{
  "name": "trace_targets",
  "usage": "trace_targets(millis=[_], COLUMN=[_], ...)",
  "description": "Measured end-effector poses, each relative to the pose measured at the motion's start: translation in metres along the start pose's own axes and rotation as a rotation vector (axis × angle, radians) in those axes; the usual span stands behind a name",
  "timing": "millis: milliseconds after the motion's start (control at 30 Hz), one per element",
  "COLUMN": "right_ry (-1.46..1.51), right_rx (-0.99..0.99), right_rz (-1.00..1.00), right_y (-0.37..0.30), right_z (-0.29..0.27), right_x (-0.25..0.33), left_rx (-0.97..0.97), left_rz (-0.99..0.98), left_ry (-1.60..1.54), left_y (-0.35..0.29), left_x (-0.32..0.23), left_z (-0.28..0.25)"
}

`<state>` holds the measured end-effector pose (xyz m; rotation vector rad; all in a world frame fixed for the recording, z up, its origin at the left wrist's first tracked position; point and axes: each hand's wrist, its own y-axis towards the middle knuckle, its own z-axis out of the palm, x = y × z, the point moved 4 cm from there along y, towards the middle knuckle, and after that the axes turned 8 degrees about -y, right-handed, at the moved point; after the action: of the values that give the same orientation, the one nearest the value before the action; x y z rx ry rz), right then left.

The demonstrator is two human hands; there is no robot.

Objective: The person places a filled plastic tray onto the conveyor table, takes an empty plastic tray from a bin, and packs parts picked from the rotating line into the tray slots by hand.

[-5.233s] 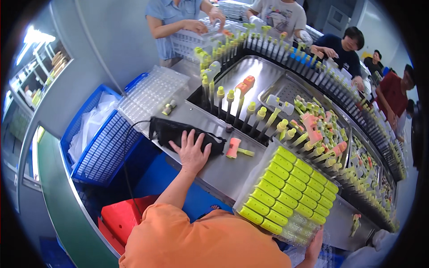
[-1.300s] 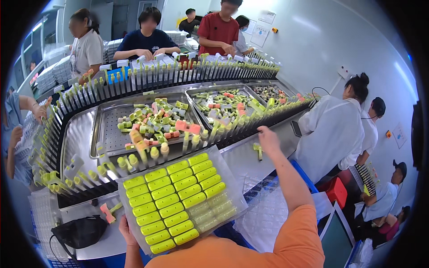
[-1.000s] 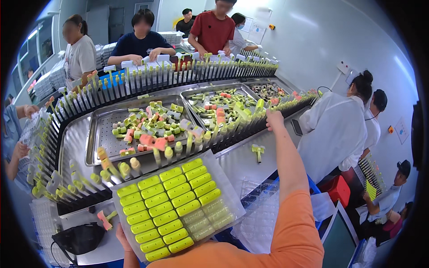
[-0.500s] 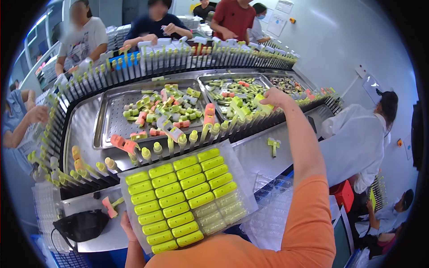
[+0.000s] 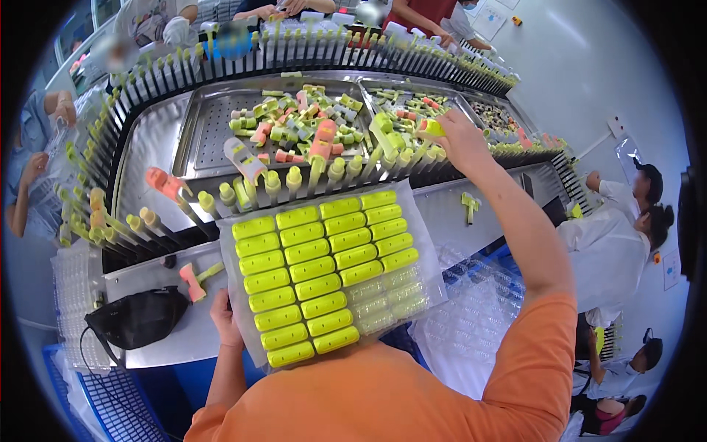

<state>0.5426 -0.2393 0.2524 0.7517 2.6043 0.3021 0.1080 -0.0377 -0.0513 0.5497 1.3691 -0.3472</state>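
Note:
My left hand (image 5: 225,318) has its fingers closed on the left edge of a clear plastic blister tray (image 5: 239,324), partly hidden beneath it. Rows of lime-yellow rounded plastic pieces (image 5: 311,267) fill most of the tray. Its lower right pockets (image 5: 390,298) hold none. Beyond the tray, my right hand (image 5: 460,140) pinches a small lime-yellow plastic piece (image 5: 433,127) above a row of upright posts. Close to its left, a lime-green piece (image 5: 384,136) stands on a post. Pink pieces (image 5: 322,140) and a grey one (image 5: 244,160) sit on posts further left.
Metal trays (image 5: 195,151) behind the posts hold piles of pink, green and white parts (image 5: 294,118). A black pouch (image 5: 140,318) and a pink part (image 5: 193,281) lie left on the bench; a green part (image 5: 469,205) lies right. Stacked clear trays (image 5: 468,317) are nearby. Co-workers stand around the bench.
The view has shifted, so the bench sits higher. My right hand has moved left and nearer relative to the posts. My left hand still holds the blister tray, whose filled pockets look the same.

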Motion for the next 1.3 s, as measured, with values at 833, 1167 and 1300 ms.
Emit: trace_targets(millis=[833, 1167, 1300], right_ry=[0.320, 0.401, 1.205], right_rx=[0.289, 0.128, 0.265], right_rz=[-0.288, 0.057, 0.600], right_y=[-0.221, -0.200, -0.219], right_z=[0.026, 0.026, 0.102], right_x=[0.224, 0.165, 0.079], left_rx=[0.088, 0.073, 0.034], left_rz=[-0.117, -0.300, -0.131], left_ry=[-0.309, -0.638, -0.395], left_y=[0.003, -0.001, -0.002], left_x=[-0.015, -0.022, -0.018], left_z=[0.019, 0.026, 0.019])
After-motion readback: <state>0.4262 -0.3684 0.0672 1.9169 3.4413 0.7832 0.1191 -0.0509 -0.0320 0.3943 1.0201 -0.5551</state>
